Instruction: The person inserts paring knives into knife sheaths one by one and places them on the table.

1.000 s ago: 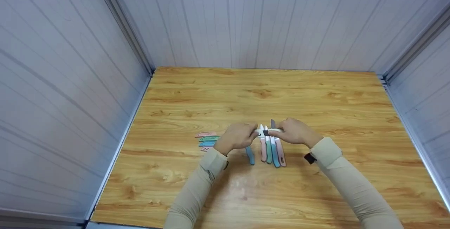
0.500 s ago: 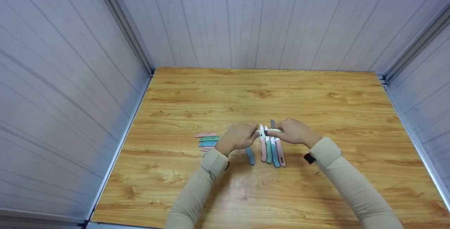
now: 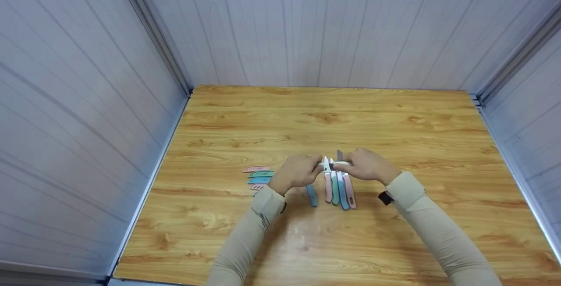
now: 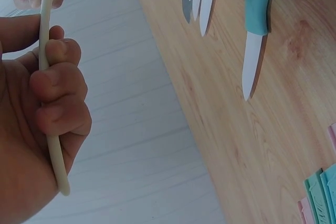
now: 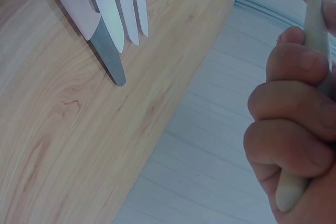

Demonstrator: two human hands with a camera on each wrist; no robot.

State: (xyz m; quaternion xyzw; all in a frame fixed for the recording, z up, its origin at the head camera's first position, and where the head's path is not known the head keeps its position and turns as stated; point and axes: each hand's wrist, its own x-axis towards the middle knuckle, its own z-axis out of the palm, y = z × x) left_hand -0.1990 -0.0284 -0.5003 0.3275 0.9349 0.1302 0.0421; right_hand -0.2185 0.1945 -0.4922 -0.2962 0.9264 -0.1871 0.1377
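Observation:
My left hand point(image 3: 296, 171) grips a thin cream sheath point(image 4: 55, 158), its fingers curled over it in the left wrist view. My right hand point(image 3: 370, 164) holds a cream-handled knife point(image 5: 315, 22) by the handle, fist closed round it. Sheath and handle lie in one line between the hands, with a short dark strip of blade point(image 3: 331, 166) showing between them; the rest of the blade is hidden. Under the hands lie a pink knife point(image 3: 328, 188), a green knife point(image 3: 335, 189), a blue knife point(image 3: 342, 191) and a pink knife with a dark blade point(image 5: 107, 56).
A separate blue-handled knife point(image 3: 311, 195) lies left of the row; its white blade point(image 4: 253, 66) shows in the left wrist view. Further left, several coloured sheaths point(image 3: 260, 173) are laid out on the wooden table point(image 3: 324, 119). White panel walls point(image 3: 307, 27) enclose it.
My left hand has shifted very slightly right, and the dark strip between the sheath and the handle looks narrower. The right hand and the knives on the table look the same.

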